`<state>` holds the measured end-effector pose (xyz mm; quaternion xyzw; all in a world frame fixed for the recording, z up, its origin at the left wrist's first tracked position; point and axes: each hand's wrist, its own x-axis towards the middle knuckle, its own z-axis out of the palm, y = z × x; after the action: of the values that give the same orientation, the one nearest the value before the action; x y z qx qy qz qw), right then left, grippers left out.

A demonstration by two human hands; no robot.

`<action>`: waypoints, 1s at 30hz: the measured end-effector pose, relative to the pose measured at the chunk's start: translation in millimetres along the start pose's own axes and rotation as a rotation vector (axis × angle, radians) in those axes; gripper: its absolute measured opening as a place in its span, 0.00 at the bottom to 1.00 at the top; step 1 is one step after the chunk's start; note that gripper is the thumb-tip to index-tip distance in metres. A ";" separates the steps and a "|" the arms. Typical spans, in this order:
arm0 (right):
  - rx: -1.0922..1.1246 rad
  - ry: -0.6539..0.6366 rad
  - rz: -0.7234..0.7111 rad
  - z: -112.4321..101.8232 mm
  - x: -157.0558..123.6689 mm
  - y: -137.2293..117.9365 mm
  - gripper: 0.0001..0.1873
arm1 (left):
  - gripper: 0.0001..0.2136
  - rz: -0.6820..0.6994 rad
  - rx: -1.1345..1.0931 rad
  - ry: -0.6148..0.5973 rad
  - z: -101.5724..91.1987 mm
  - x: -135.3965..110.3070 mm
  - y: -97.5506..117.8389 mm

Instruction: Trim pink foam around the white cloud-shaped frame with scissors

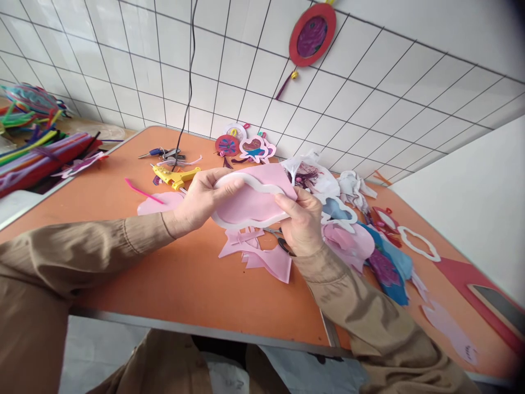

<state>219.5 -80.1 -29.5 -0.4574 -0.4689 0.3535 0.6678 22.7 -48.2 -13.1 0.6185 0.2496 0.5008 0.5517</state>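
Observation:
Both my hands hold a white cloud-shaped foam frame [229, 221] with a pink foam sheet [254, 200] laid against it, a little above the orange table [180, 284]. My left hand [203, 202] grips the frame's left end, thumb on top. My right hand [301, 219] pinches the right end of the frame and sheet. Pink foam offcuts [258, 257] and black-handled scissors [283, 243] lie right under my hands.
A yellow glue gun [174, 176] lies behind my left hand, its cable running up the tiled wall. Finished foam ornaments [246, 145] sit at the back. More foam shapes and scraps [369, 241] crowd the right. Coloured pipe cleaners [36, 153] fill the left.

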 end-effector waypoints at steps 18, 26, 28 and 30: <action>-0.038 -0.027 -0.018 -3.5 1.2 0.8 0.13 | 0.20 -0.117 0.071 -0.014 -6.2 10.4 1.8; 0.090 -0.013 0.371 0.0 5.8 -0.9 0.13 | 0.11 -0.498 -0.028 0.136 5.5 16.1 -0.6; 0.101 -0.021 0.422 -1.6 7.1 2.3 0.12 | 0.10 -0.545 -0.023 0.155 7.4 16.5 -0.2; 0.087 -0.045 0.428 -3.8 7.8 5.3 0.11 | 0.09 -0.565 -0.015 0.158 7.9 16.8 -0.3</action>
<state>225.3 -72.4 -32.7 -0.5093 -0.3599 0.5173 0.5861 36.2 -37.1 -6.7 0.4793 0.4504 0.3759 0.6528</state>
